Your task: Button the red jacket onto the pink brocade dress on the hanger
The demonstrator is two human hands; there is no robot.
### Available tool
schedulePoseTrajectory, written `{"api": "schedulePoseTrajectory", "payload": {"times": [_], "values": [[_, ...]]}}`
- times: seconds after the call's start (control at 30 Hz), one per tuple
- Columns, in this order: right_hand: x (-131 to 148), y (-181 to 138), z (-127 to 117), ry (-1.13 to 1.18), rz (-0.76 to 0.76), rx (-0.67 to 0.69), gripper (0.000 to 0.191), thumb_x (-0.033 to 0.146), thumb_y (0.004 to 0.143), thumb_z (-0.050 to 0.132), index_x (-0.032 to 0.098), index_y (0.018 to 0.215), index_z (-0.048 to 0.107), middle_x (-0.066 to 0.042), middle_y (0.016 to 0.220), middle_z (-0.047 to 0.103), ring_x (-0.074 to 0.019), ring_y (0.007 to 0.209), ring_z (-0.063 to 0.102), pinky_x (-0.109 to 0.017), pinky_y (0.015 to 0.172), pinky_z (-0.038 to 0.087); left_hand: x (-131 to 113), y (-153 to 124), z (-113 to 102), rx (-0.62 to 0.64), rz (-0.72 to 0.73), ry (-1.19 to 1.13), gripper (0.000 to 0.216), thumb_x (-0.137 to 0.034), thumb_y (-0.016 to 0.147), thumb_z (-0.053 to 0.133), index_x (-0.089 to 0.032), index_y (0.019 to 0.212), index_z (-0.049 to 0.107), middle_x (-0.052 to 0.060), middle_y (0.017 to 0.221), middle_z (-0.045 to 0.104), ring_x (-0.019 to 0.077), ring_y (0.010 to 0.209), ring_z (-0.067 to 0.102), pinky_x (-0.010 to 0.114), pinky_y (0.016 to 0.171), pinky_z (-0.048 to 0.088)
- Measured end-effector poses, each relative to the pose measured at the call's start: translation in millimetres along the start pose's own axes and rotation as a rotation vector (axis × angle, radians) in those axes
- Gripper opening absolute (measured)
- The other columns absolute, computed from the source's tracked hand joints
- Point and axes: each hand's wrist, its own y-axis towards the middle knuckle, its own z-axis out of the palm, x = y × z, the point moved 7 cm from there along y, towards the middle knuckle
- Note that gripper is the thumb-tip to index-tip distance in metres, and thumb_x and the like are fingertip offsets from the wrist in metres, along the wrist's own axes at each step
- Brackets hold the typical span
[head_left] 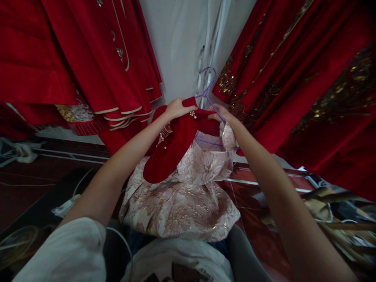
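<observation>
The left hand [178, 109] grasps the collar of a red capelet [173, 150] with a soft, velvety nap, thumb laid over the edge; the right hand [221, 113] has its fingers at the collar's other side, though I cannot tell whether they are closed on it. Between the hands rises a thin purple hanger [211, 103], smooth and hooked at the top. Just below the left hand, beaded trim [166, 132] dangles on the capelet, whose rounded flap droops over a pale pink dress [190, 203] of stiff, puckered brocade with metallic floral veining. Beyond the grip hang pleated red garments, pale-edged ones [88, 51] leftward and gold-sequined ones [293, 78] rightward. Well below the right hand, a jumble [346, 215] is too blurred to tell whether a container holds it.
</observation>
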Motion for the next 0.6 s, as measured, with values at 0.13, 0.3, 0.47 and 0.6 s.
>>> {"api": "schedulePoseTrajectory", "payload": {"times": [0.13, 0.3, 0.47, 0.6], "values": [[2.1, -10.0, -53.4, -0.192, -0.090, -0.418, 0.026, 0.007, 0.051, 0.051, 0.023, 0.070, 0.041, 0.005, 0.064, 0.045, -0.0144, 0.065, 0.049, -0.026, 0.066, 0.041, -3.1, 0.6, 4.2, -0.027, 0.091, 0.091, 0.043, -0.051, 0.075, 0.060, -0.016, 0.098, 0.068, 0.008, 0.092, 0.070, 0.0254, 0.092, 0.065, 0.034, 0.085, 0.048], [-14.6, -39.6, -113.3, -0.416, -0.026, -0.565, 0.030, 0.004, 0.050, 0.048, 0.022, 0.074, 0.047, 0.000, 0.073, 0.053, -0.0152, 0.067, 0.047, -0.027, 0.067, 0.038, -9.3, -13.2, 4.8, -0.104, 0.224, 0.282, 0.046, -0.040, 0.075, 0.060, -0.011, 0.111, 0.061, 0.014, 0.107, 0.067, 0.0305, 0.109, 0.059, 0.040, 0.101, 0.039], [-22.7, -69.4, -162.8, -0.529, -0.019, -0.543, 0.029, 0.003, 0.057, 0.050, 0.018, 0.081, 0.052, -0.007, 0.081, 0.058, -0.0131, 0.064, 0.044, -0.028, 0.062, 0.036, -9.2, -17.1, 17.3, -0.093, 0.234, 0.319, 0.049, -0.038, 0.079, 0.057, -0.009, 0.118, 0.054, 0.018, 0.113, 0.063, 0.0325, 0.114, 0.055, 0.045, 0.104, 0.035], [-24.5, -86.0, -173.6, -0.743, 0.096, -0.403, 0.031, 0.002, 0.057, 0.056, 0.018, 0.083, 0.058, -0.007, 0.080, 0.060, -0.0136, 0.064, 0.047, -0.030, 0.065, 0.038, -8.9, -17.9, 21.2, -0.088, 0.232, 0.281, 0.049, -0.040, 0.078, 0.058, -0.010, 0.117, 0.053, 0.018, 0.113, 0.063, 0.0329, 0.114, 0.056, 0.045, 0.104, 0.035]]}}
